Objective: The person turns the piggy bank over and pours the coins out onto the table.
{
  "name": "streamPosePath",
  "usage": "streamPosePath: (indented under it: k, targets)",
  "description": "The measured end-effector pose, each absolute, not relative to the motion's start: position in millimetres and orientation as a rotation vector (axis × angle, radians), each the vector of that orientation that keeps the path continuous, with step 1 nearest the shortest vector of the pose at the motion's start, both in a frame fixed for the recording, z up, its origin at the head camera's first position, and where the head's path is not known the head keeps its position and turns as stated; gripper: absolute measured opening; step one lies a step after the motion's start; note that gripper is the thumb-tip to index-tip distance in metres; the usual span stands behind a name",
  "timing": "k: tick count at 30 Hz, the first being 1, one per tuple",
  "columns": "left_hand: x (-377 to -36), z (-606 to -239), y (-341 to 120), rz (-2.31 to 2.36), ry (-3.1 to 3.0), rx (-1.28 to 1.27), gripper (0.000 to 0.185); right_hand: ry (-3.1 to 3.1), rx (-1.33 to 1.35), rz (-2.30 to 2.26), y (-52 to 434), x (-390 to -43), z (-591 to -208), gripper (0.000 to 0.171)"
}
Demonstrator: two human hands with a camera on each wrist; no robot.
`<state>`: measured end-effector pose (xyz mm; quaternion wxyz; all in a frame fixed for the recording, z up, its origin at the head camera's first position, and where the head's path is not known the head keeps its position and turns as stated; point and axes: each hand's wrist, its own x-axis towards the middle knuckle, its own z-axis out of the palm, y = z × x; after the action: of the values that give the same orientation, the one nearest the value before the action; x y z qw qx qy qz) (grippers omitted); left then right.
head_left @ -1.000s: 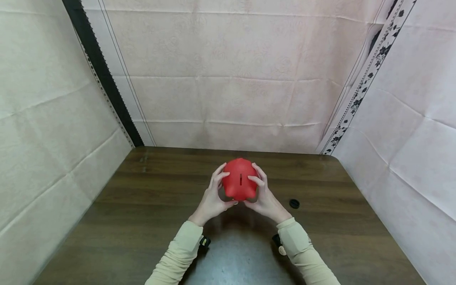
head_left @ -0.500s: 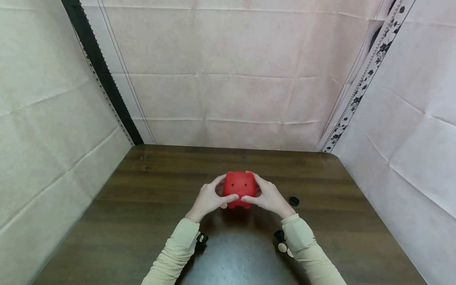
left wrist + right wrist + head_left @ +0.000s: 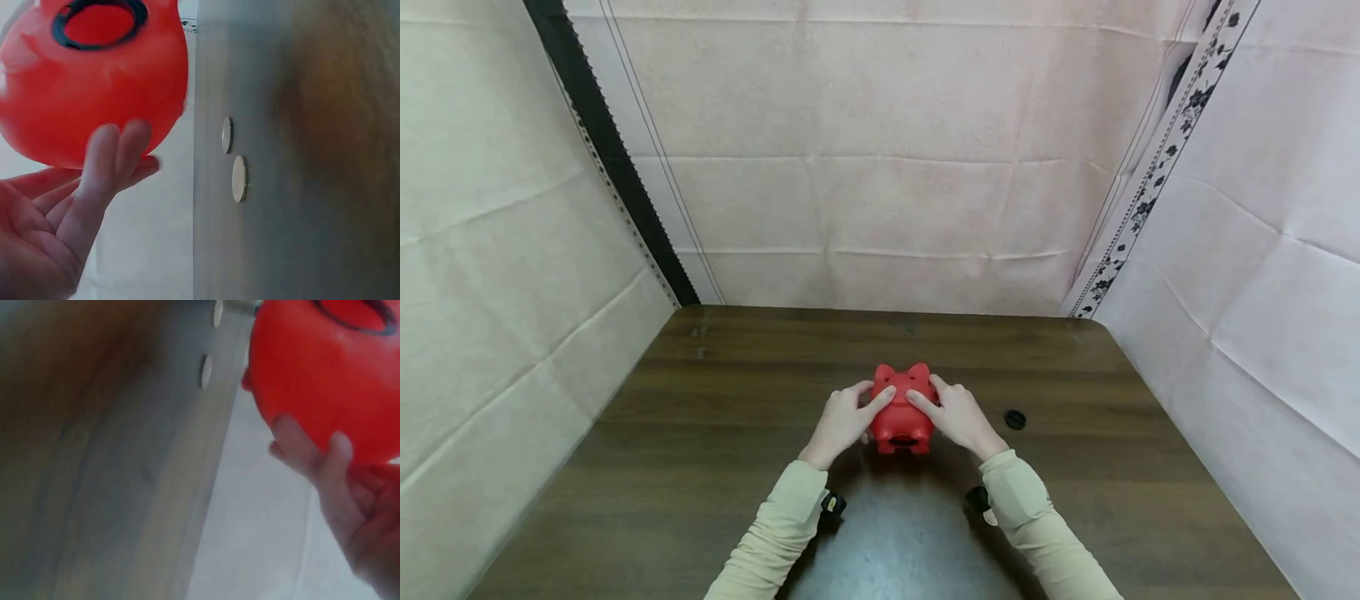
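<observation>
Here, a red piggy bank (image 3: 904,406) is held between both hands above the middle of a dark wooden table (image 3: 700,433), seen from the head camera. The left hand (image 3: 842,421) lies against its left flank with fingers only gently bent, the index finger stretched across the top; the right hand (image 3: 958,417) mirrors this on the right flank. Each hand cups the piggy bank without closing round it.

In the left wrist view, the piggy bank (image 3: 94,81) shows a round, black-rimmed opening (image 3: 100,19) with no plug in it, and the left hand's fingers (image 3: 106,162) rest nearly straight on the curved body. Two coins (image 3: 236,164) lie on the table (image 3: 300,187) just beside one another.

In the right wrist view, the right hand's fingers (image 3: 312,453) press the piggy bank (image 3: 331,375) from below its curve, and the same coins (image 3: 210,344) lie on the table (image 3: 112,475) near it; this view is blurred.

A small black round plug (image 3: 1015,419) rests on the table to the right of the right hand, apart from it. Pale cream sleeves (image 3: 775,533) cover both forearms. Pinkish cloth (image 3: 887,167) screens the table on three sides.
</observation>
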<state>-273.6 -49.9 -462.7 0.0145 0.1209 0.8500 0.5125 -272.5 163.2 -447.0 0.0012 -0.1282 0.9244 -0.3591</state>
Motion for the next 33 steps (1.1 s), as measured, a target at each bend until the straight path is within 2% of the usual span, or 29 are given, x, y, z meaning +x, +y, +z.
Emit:
streamPosePath:
  k: [4,7,9,11,14,24,30,33]
  targets:
    - [-273,-454,-54,1.735,2.673,0.609,0.067,2.866,-0.653,-1.348,171,-273,-445,0.071]
    - [-273,-445,-55,1.837,2.615,0.939,0.082,2.840,-1.003,-1.539,173,-275,-445,0.099]
    - [-274,-442,-55,1.865,2.580,1.123,0.091,2.843,-1.238,-1.596,172,-277,-446,0.108]
    - [-274,-441,-55,1.871,2.576,1.231,0.094,2.890,-1.376,-1.587,170,-277,-445,0.109]
    - [-275,-445,-53,1.876,2.590,1.271,0.097,2.940,-1.445,-1.534,167,-277,-446,0.109]
    - [-278,-456,-54,1.804,2.599,1.261,0.107,2.879,-1.301,-1.563,168,-274,-445,0.111]
    - [-278,-456,-57,1.816,2.549,0.960,0.106,2.884,-1.064,-1.536,172,-275,-444,0.107]
    - [-278,-458,-57,1.777,2.601,0.756,0.093,2.896,-0.787,-1.503,172,-275,-441,0.089]
